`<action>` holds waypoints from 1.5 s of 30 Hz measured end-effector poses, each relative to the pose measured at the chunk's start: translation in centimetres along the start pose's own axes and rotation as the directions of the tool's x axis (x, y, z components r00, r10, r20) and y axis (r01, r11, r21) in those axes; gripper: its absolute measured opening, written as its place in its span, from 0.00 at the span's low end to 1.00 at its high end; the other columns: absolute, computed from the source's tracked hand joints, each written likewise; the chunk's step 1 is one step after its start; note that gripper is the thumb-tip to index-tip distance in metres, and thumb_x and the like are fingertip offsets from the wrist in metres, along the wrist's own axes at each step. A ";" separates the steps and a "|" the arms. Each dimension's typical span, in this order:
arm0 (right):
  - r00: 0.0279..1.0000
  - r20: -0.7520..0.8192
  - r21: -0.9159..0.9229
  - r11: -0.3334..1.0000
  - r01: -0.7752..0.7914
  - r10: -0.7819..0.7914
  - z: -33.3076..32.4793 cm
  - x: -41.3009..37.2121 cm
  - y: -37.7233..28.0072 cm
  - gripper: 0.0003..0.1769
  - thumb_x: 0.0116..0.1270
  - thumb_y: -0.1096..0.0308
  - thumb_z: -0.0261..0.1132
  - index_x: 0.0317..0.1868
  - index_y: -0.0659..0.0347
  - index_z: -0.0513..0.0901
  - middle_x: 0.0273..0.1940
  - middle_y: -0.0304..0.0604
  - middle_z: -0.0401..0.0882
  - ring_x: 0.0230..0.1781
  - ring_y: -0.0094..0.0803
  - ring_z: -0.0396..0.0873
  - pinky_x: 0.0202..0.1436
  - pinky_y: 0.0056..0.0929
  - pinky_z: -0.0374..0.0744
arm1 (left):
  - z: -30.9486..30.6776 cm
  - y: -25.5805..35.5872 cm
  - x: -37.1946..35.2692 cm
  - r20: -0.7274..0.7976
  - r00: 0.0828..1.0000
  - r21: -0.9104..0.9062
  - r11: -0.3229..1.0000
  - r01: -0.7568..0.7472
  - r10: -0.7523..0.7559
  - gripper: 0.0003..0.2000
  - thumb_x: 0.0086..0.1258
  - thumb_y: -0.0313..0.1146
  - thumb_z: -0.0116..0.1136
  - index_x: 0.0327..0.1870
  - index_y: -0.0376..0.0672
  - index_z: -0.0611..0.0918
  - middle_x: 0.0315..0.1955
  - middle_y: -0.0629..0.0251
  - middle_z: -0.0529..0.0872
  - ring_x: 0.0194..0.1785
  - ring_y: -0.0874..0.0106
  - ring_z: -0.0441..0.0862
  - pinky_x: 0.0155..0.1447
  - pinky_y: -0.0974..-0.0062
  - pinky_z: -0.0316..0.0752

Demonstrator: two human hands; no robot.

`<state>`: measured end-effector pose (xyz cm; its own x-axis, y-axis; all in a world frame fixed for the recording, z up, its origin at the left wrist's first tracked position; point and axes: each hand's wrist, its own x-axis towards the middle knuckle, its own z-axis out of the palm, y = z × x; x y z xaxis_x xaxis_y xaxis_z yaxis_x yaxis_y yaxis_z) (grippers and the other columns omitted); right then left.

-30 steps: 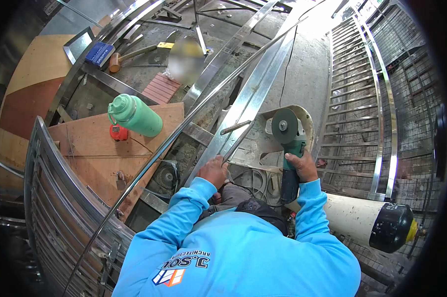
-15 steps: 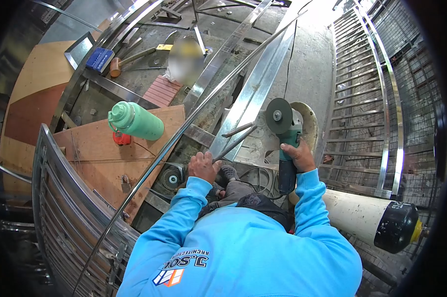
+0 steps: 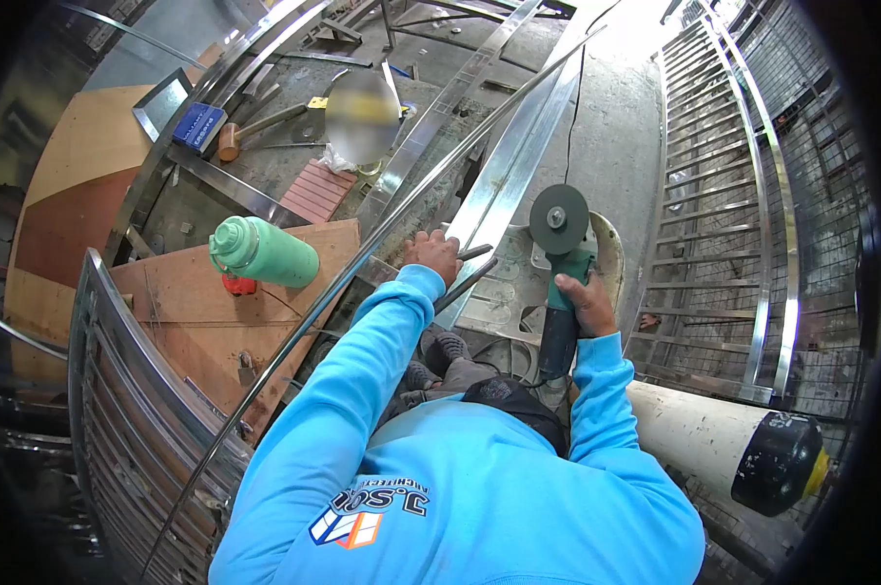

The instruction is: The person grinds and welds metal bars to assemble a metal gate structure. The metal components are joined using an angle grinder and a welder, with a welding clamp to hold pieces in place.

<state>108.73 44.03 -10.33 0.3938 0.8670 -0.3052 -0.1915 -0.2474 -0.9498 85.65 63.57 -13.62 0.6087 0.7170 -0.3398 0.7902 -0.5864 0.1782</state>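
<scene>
My right hand is wrapped around the body of a green and black angle grinder, whose grey disc faces up. To its left, my left hand closes over the near end of a short dark metal bar; the fingertips are partly hidden. A second dark metal bar slants just beneath it, its lower end hidden by my sleeve. Under both bars runs a long shiny steel channel. A worn, pale plastic surface lies below the grinder.
A green bottle stands on a plywood board at left, with a padlock nearby. A long thin tube crosses diagonally. At right are a metal railing and a white cylinder. A mallet lies farther back.
My left hand has moved forward and right, from the longer bar's lower end to the short bar. The grinder has shifted slightly, still in my right hand.
</scene>
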 end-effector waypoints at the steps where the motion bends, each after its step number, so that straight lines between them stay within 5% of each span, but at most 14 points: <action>1: 1.000 0.002 0.035 0.999 0.004 -0.004 0.1 0.5 0.0 0.40 0.60 0.47 0.78 0.64 0.66 0.77 0.54 0.40 0.82 0.53 0.29 0.80 0.60 0.30 0.78 | -0.2 0.0 0.0 0.016 1.000 -0.012 1.000 0.004 -0.004 0.21 0.74 0.50 0.64 0.60 0.48 0.82 0.58 0.56 0.80 0.65 0.54 0.76 0.67 0.50 0.72; 4: 1.000 -0.003 0.130 0.991 0.008 -0.008 0.4 2.4 -0.3 0.37 0.64 0.48 0.76 0.64 0.65 0.78 0.53 0.40 0.82 0.51 0.28 0.81 0.57 0.30 0.80 | -0.7 1.4 -1.6 -0.199 0.979 -0.043 0.998 -0.047 0.038 0.22 0.73 0.51 0.65 0.60 0.47 0.82 0.55 0.56 0.83 0.62 0.54 0.78 0.67 0.51 0.73; 8: 0.991 0.033 0.349 0.928 -0.132 0.128 2.1 5.4 -1.7 0.24 0.69 0.54 0.73 0.54 0.65 0.82 0.41 0.41 0.86 0.34 0.30 0.87 0.37 0.29 0.87 | -3.2 5.5 -6.9 -0.477 0.689 -0.306 0.631 -0.713 0.546 0.36 0.63 0.52 0.74 0.73 0.53 0.76 0.47 0.52 0.88 0.51 0.52 0.86 0.58 0.55 0.78; 11: 0.978 -0.023 0.471 0.865 -0.174 0.209 4.7 6.1 -3.1 0.23 0.69 0.54 0.74 0.50 0.66 0.83 0.37 0.41 0.86 0.31 0.31 0.88 0.35 0.31 0.88 | -5.6 8.0 -8.1 -0.229 0.743 0.045 0.769 -0.637 0.629 0.34 0.67 0.52 0.70 0.74 0.56 0.75 0.43 0.51 0.88 0.46 0.54 0.88 0.53 0.55 0.81; 16: 0.962 -0.057 0.515 0.834 -0.199 0.265 5.2 7.6 -2.0 0.23 0.69 0.56 0.75 0.53 0.66 0.81 0.39 0.43 0.86 0.32 0.32 0.88 0.37 0.33 0.90 | -3.8 7.0 -6.8 -0.181 0.704 0.193 0.727 -0.659 0.687 0.33 0.73 0.42 0.65 0.79 0.60 0.69 0.35 0.53 0.86 0.40 0.56 0.89 0.43 0.56 0.84; 19: 0.968 -0.047 0.517 0.835 -0.189 0.248 5.3 7.7 -1.4 0.24 0.69 0.55 0.75 0.53 0.65 0.80 0.38 0.44 0.86 0.33 0.33 0.88 0.37 0.33 0.90 | -6.0 7.5 -7.6 -0.021 0.832 -0.173 0.817 -0.550 0.555 0.39 0.70 0.45 0.69 0.81 0.51 0.65 0.48 0.42 0.87 0.51 0.48 0.88 0.55 0.55 0.83; 21: 0.972 0.013 0.548 0.812 -0.203 0.234 5.0 8.0 -0.4 0.25 0.70 0.51 0.74 0.52 0.64 0.80 0.38 0.45 0.86 0.33 0.34 0.88 0.37 0.33 0.90 | -2.5 7.5 -7.1 -0.316 0.906 -0.701 0.574 -0.423 0.282 0.47 0.68 0.51 0.72 0.82 0.41 0.59 0.63 0.31 0.79 0.63 0.40 0.81 0.67 0.54 0.77; 23: 0.980 0.038 0.603 0.778 -0.177 0.194 4.9 7.5 0.7 0.28 0.71 0.44 0.71 0.52 0.63 0.80 0.38 0.45 0.86 0.34 0.35 0.88 0.38 0.34 0.90 | -0.9 8.2 -6.0 0.041 0.989 -0.880 0.474 -0.032 0.144 0.53 0.66 0.56 0.72 0.83 0.37 0.54 0.68 0.33 0.75 0.69 0.44 0.78 0.73 0.58 0.72; 26: 0.997 0.050 0.685 0.724 -0.079 0.061 4.7 7.0 1.5 0.36 0.73 0.31 0.62 0.54 0.61 0.79 0.39 0.45 0.86 0.37 0.36 0.89 0.41 0.38 0.91 | 0.1 9.1 -5.5 0.038 0.984 -0.890 0.453 -0.046 0.175 0.50 0.67 0.52 0.70 0.82 0.36 0.55 0.65 0.35 0.78 0.67 0.47 0.80 0.71 0.59 0.73; 29: 0.990 0.029 0.685 0.718 -0.121 0.139 4.3 5.8 1.1 0.36 0.71 0.32 0.66 0.54 0.61 0.79 0.38 0.44 0.86 0.35 0.35 0.88 0.40 0.38 0.90 | 0.3 9.8 -6.3 0.058 0.979 -0.882 0.469 -0.041 0.193 0.49 0.68 0.50 0.68 0.82 0.35 0.53 0.61 0.34 0.80 0.63 0.44 0.82 0.68 0.56 0.76; 32: 0.973 -0.093 0.367 0.915 -0.165 0.213 3.2 4.8 3.8 0.28 0.72 0.44 0.72 0.55 0.61 0.81 0.38 0.41 0.85 0.34 0.29 0.84 0.38 0.30 0.84 | 1.7 11.8 -6.6 0.137 0.985 -0.740 0.672 0.034 0.101 0.49 0.70 0.54 0.65 0.81 0.35 0.50 0.55 0.32 0.84 0.56 0.38 0.85 0.62 0.50 0.79; 35: 0.920 -0.118 0.267 0.904 -0.334 0.375 1.8 4.3 7.2 0.19 0.70 0.55 0.75 0.50 0.62 0.84 0.35 0.39 0.84 0.32 0.27 0.82 0.37 0.28 0.80 | 4.4 12.5 -5.7 0.248 0.956 -0.680 0.731 0.057 0.156 0.50 0.70 0.59 0.63 0.80 0.34 0.52 0.53 0.31 0.85 0.56 0.39 0.85 0.62 0.49 0.78; 39: 0.868 -0.027 0.454 0.780 -0.431 0.496 1.1 3.4 8.8 0.14 0.68 0.59 0.73 0.40 0.62 0.84 0.34 0.45 0.86 0.29 0.37 0.86 0.34 0.35 0.85 | 2.4 9.5 -6.9 0.219 0.887 -0.695 0.704 -0.150 0.406 0.35 0.75 0.57 0.60 0.71 0.36 0.71 0.52 0.37 0.86 0.57 0.39 0.83 0.63 0.47 0.76; 45: 0.894 0.280 0.473 0.760 -0.445 0.349 -5.4 4.9 10.5 0.26 0.72 0.52 0.67 0.60 0.62 0.80 0.56 0.51 0.84 0.54 0.44 0.83 0.59 0.44 0.83 | -3.3 0.5 -18.4 0.092 0.996 -0.714 0.697 0.065 0.001 0.26 0.75 0.53 0.60 0.58 0.36 0.82 0.50 0.40 0.87 0.55 0.40 0.84 0.60 0.47 0.77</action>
<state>113.53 43.33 -22.22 0.0338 0.8103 -0.5851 -0.7463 -0.3689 -0.5540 75.09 51.35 -4.26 0.6001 0.6786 -0.4234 0.6421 -0.0930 0.7610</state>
